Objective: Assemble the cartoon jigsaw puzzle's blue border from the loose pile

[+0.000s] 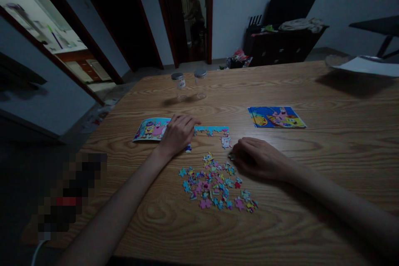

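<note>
A partly joined cartoon jigsaw [149, 129] lies on the wooden table [327, 166], with a blue strip of joined pieces [212, 129] running right from it. My left hand [177, 133] rests on the puzzle's right end, fingers curled down onto the pieces. A small piece shows just below that hand. My right hand [257, 157] lies knuckles up beside a pile of several loose pieces [215, 185], its fingertips pinched on a piece at the pile's top right edge. A small joined cluster [225, 141] sits between the hands.
A cartoon reference picture [276, 117] lies to the right. Two lidded glass jars [188, 83] stand at the far edge. A white sheet over a bowl [364, 65] sits at the far right. A person sits in the far doorway [195, 12]. A dark cabinet [280, 43] stands by the wall.
</note>
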`<state>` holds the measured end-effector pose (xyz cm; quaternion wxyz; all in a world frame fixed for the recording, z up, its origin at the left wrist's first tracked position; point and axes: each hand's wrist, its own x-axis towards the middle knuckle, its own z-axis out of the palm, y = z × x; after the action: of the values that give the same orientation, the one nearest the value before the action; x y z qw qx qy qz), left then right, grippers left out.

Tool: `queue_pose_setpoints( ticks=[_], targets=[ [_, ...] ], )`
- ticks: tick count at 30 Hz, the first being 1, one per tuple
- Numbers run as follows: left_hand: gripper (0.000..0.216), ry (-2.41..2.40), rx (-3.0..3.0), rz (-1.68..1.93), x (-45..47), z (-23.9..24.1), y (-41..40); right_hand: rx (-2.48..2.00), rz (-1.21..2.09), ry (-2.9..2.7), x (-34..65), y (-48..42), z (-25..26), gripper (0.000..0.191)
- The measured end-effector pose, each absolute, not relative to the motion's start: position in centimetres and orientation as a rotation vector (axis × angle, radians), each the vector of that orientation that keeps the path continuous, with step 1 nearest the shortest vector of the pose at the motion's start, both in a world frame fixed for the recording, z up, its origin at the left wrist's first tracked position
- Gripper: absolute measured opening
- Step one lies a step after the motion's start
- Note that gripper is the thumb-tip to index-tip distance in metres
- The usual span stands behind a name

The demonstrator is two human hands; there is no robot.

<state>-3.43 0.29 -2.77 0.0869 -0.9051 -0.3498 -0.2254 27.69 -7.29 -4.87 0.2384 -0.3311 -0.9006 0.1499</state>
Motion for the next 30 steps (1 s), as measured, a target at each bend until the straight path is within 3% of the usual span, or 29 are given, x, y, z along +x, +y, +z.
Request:
queue_pose_setpoints(
  ticks=[23, 30],
  targets=[
    [0.023, -0.998, -2.821, -0.525, -3.6, -4.2, 0.8, -0.715, 0.198, -2.681, 27.4, -8.3, -3.1, 0.013],
    [0.029, -1.013, -2.825, -0.524, -3.8, -4.3, 0.9, -0.749, 0.325, -2.805, 26.9, -9.6, -1.5, 0.011]
  ],
)
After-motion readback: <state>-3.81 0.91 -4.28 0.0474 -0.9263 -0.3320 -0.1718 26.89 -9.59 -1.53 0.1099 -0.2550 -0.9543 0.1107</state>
